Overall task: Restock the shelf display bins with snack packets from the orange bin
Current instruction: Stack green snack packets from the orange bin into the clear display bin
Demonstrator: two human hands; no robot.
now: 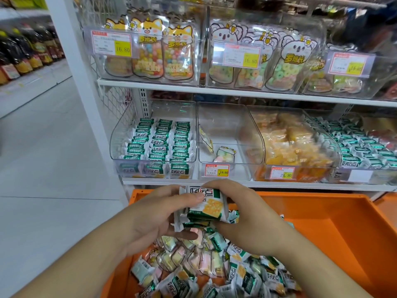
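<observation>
both hands (206,211) grip a stack of glossy green-white packets (207,208).

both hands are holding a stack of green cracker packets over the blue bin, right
Not quite: the bin is orange, not blue. The head view shows the left hand and right hand both gripping the stack of green cracker packets above it.

price tags (122,49) — 16.80, tag (282,172) — 29.90
</observation>
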